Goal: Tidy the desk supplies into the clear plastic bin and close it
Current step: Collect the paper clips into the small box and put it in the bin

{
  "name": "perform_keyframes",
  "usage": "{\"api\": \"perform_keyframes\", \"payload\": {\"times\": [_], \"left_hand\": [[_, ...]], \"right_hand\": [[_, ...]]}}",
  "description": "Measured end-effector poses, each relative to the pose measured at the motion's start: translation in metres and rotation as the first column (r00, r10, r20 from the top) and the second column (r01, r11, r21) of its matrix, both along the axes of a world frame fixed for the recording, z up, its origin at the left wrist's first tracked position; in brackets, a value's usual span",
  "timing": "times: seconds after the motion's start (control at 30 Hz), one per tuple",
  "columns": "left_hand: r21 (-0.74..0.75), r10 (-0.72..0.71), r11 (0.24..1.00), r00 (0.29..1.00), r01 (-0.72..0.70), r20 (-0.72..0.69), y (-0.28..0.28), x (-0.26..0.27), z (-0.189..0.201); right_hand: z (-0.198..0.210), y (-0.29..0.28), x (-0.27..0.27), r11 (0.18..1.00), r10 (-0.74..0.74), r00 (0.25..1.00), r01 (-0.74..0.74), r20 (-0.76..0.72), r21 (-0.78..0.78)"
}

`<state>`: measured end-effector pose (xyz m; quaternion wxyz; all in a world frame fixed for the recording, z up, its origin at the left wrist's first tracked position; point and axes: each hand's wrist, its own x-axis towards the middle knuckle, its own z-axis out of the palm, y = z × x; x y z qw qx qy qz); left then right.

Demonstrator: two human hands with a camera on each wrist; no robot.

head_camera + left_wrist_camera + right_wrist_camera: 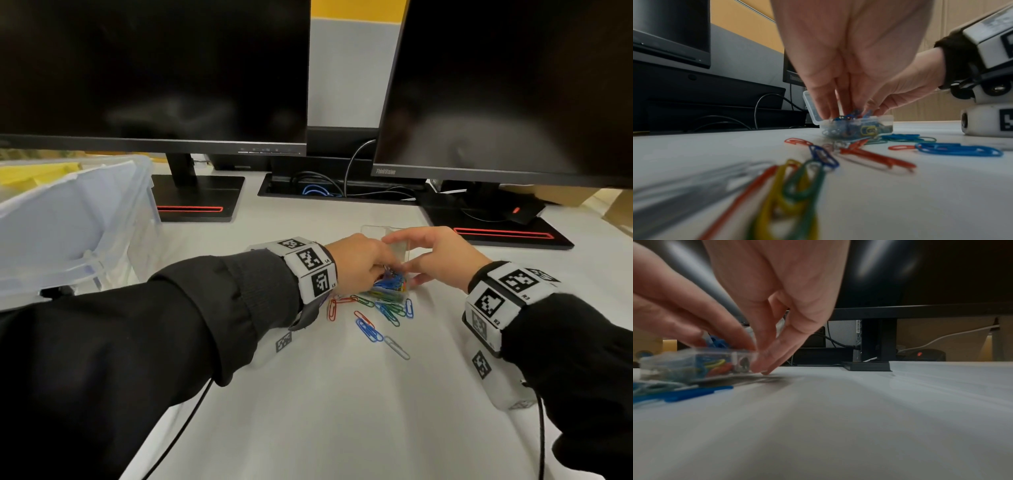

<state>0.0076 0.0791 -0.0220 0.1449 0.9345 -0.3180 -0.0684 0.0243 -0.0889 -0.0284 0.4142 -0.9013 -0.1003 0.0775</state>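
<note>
Loose coloured paper clips [373,317] lie scattered on the white desk [342,411] just in front of a small clear clip box [857,125], and the likeliest slip from here is that the light, shallow box skids or tips under the fingers and spills what it already holds, since it sits free on a smooth top with its hinged lid [809,104] standing open at the back. Clips tangled together could also drag others out when one bunch is dropped in, and any stragglers left near the desk's front edge may be missed altogether. The left hand [356,263] reaches in from the left with its fingers pointing down into the box, bunched over a small clump of clips it appears to pinch. The right hand [442,257] arches over the box from the right, thumb and fingertips [764,363] curled against its near corner to steady it, wrist low to the desk. The clear plastic bin [75,219], still to be filled and closed, stands open well apart at the desk's far-left side, beside a monitor base [198,198].
</note>
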Motion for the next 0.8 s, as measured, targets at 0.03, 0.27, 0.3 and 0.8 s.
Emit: {"api": "perform_keyframes", "payload": {"times": [0.03, 0.27, 0.3, 0.8], "left_hand": [[0.005, 0.008, 1.000, 1.000, -0.008, 0.029, 0.001, 0.001, 0.000], [-0.054, -0.149, 0.986, 0.984, 0.155, 0.099, 0.001, -0.009, 0.000], [-0.008, -0.147, 0.989, 0.985, 0.148, 0.085, 0.000, -0.008, 0.000], [0.076, -0.291, 0.952, 0.954, 0.297, -0.072, -0.008, -0.035, -0.013]], "right_hand": [[0.000, 0.000, 0.000, 1.000, -0.002, 1.000, 0.002, -0.005, 0.006], [0.003, 0.001, -0.003, 1.000, -0.019, 0.999, 0.019, 0.048, -0.004], [0.003, 0.001, -0.004, 1.000, -0.026, 0.998, 0.026, 0.050, 0.000], [0.004, -0.004, -0.004, 0.941, -0.310, 0.920, 0.333, 0.240, -0.060]]}}
